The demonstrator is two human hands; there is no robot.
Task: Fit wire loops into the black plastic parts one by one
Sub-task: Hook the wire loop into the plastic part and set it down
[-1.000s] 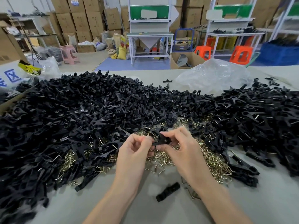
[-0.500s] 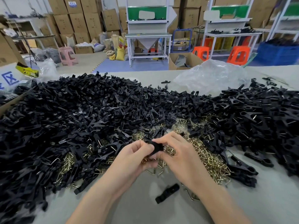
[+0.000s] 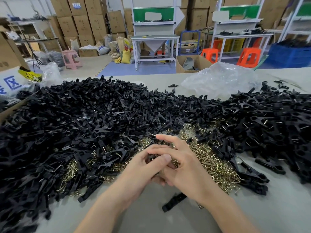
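My left hand [image 3: 143,167] and my right hand [image 3: 183,167] are pressed together over the table's near middle. Between their fingers they grip a small black plastic part [image 3: 149,158], of which only a sliver shows. My right index and middle fingers stretch forward over the left hand. Whether a wire loop sits in the part I cannot tell. A heap of brass-coloured wire loops [image 3: 213,162] lies just behind and right of the hands. Black plastic parts [image 3: 84,125] are piled across the whole table.
One loose black part [image 3: 174,201] lies on the grey table [image 3: 148,219] under my right wrist. A crumpled clear plastic bag [image 3: 220,79] sits at the back right. A cardboard box edge [image 3: 11,110] is at the far left.
The hands have closed in on each other and dropped slightly toward me. The black part, plainly visible between the fingertips before, is now almost covered by the fingers.
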